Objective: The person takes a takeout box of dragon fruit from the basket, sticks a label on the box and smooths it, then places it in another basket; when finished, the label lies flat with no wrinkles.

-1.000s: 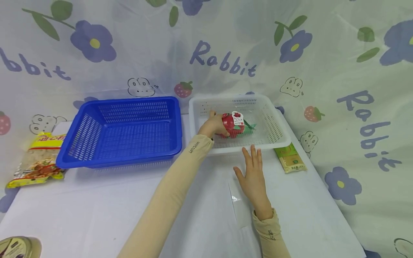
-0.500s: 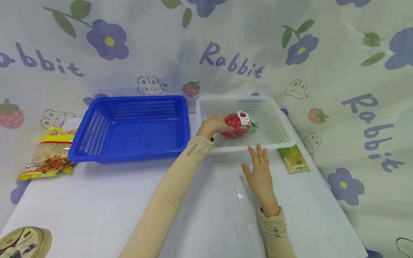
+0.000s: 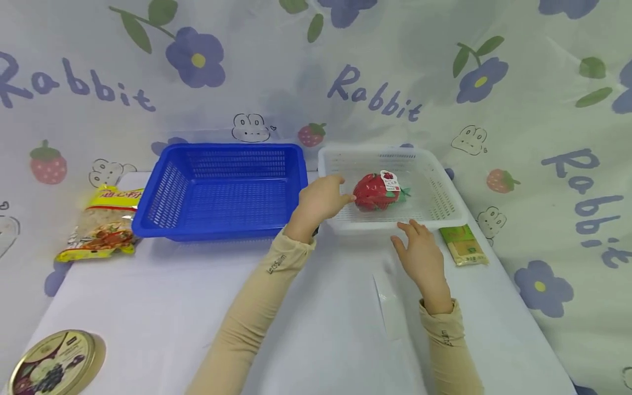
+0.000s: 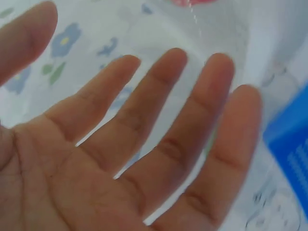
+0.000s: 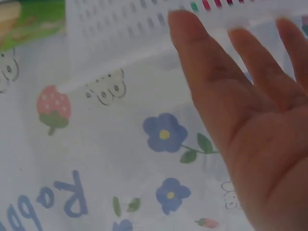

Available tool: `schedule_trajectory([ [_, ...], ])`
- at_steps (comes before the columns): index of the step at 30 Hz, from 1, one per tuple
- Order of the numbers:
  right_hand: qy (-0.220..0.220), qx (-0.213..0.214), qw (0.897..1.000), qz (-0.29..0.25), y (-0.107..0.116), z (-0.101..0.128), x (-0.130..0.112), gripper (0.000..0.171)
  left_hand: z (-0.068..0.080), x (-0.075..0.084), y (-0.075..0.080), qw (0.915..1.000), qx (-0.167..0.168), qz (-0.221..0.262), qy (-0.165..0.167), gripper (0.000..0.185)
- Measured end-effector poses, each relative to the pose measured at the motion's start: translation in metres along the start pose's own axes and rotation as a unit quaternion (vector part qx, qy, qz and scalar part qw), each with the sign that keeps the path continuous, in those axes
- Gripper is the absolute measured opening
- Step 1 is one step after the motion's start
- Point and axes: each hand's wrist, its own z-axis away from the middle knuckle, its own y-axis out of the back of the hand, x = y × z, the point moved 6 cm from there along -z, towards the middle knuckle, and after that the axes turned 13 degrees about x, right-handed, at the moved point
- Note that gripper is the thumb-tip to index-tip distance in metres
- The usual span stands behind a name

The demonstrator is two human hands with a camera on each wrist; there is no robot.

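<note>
Left hand (image 3: 320, 202) outstretched, fingers straight and spread, holding nothing. Right hand (image 3: 422, 259) lower, palm down, fingers relaxed.

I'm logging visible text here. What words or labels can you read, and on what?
"Rabbit": printed repeatedly on the backdrop cloth.
Left sleeve: small print, too blurred.
Red pack tag: too small.
Yellow bag, green packet, tin: print unreadable.

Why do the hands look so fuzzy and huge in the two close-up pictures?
Left wrist view: the left hand fills the frame, too close, so it blurs. Right wrist view: the right hand is soft too, while the white basket behind is a bit clearer. Head view: evenly lit, fairly sharp, edges bend slightly.
</note>
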Motion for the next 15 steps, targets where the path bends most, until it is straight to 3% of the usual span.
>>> schedule_trajectory([
  [9, 0.025, -0.093, 0.995, 0.026, 0.014, -0.015, -0.003, 0.051, 0.05, -0.018, 0.013, 0.9894, 0.134, -0.031, -0.047, 0.042],
  [12, 0.031, -0.097, 0.995, 0.015, 0.015, -0.009, -0.01, 0.051, 0.065, -0.029, 0.016, 0.9768, 0.201, -0.019, -0.072, 0.039],
  [15, 0.052, -0.064, 0.997, -0.009, 0.017, 0.0, -0.018, 0.05, 0.083, -0.043, 0.018, 0.9528, 0.285, -0.005, -0.105, 0.038],
])
